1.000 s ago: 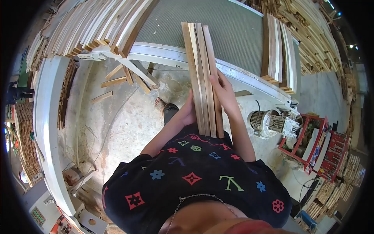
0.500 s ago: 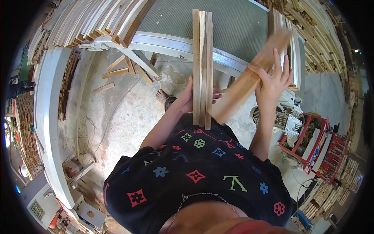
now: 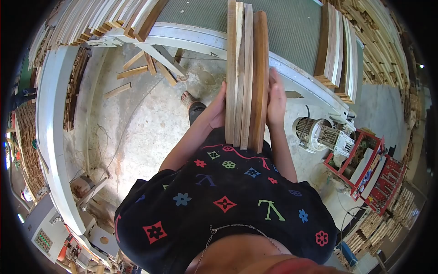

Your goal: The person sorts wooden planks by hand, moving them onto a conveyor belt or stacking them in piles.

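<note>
Several wooden boards (image 3: pixel 239 77) stand side by side in a bundle in front of my chest, their lower ends against my shirt. My left hand (image 3: pixel 217 109) grips the bundle from the left; its fingers go out of sight behind the wood. A redder brown board (image 3: pixel 260 82) lies along the bundle's right side, slightly askew at the top. My right hand (image 3: pixel 276 102) is against the outer face of that board, its fingertips blurred and partly hidden.
A green conveyor belt (image 3: pixel 292 32) with a pale metal frame runs ahead. Boards (image 3: pixel 114 23) are lined up on its left, and more boards (image 3: pixel 335 50) on its right. A motor (image 3: pixel 315 132) and red tool rack (image 3: pixel 385 182) are at right. Offcuts (image 3: pixel 132 72) lie on the floor.
My right hand has brought the tilted board left and upright against the bundle's right side. The bundle in my left hand has stayed almost in place.
</note>
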The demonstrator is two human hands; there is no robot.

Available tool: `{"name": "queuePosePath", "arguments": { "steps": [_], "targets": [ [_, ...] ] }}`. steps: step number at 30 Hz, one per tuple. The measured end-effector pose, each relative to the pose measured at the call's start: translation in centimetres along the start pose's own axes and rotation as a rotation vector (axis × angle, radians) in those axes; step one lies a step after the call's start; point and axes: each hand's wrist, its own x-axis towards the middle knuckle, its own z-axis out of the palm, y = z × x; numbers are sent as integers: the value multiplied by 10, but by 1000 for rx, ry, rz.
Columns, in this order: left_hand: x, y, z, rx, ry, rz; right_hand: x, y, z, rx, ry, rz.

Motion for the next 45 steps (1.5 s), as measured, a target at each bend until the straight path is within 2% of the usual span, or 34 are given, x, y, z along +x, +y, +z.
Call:
{"name": "queuePosePath", "arguments": {
  "steps": [1, 2, 9, 12, 15, 18, 22, 24, 27, 30, 32, 34, 35, 36, 41, 43, 45],
  "targets": [
    [0, 1, 2, 16, -2, 8, 2, 2, 1, -81, -54, -37],
    [0, 1, 2, 10, -1, 17, 4, -14, 16, -29, -50, 55],
    [11, 25, 10, 64, -26, 78, 33, -36, 32, -28, -37, 161],
    [12, 30, 11, 45, -12, 69, 43, -28, 30, -249, -15, 139],
    [18, 26, 0, -5, -70, 49, 54, -36, 30, -59, -77, 302],
    [18, 23, 3, -35, -81, 73, 63, -42, 34, -60, -88, 255],
    [16, 7, 1, -64, -47, 149, 69, -37, 26, -292, -126, 244],
    [28, -11, -16, -112, -213, 161, 80, -34, 19, -494, -189, 191],
    [13, -9, 0, -151, -398, 117, 91, -46, 22, -541, -290, 205],
    [0, 6, 22, -212, -523, 112, 96, -58, 20, -466, -289, 346],
    [-10, 14, 29, -233, -519, 121, 92, -66, 17, -146, -317, 497],
    [-21, 28, 38, -248, -399, 173, 73, -83, 27, 45, -289, 402],
    [-23, 33, 41, -255, -339, 198, 66, -89, 25, 46, -321, 332],
    [-19, 41, 35, -489, -674, 166, 60, -93, 22, 47, -350, 265],
    [-34, 86, 76, -468, -892, 240, 39, -131, 29, 46, -340, 166],
    [-35, 94, 83, -407, -925, 288, 34, -144, 38, 79, -273, 170],
    [-34, 99, 87, -275, -871, 352, 36, -143, 41, 163, -207, 191]
  ]
}}
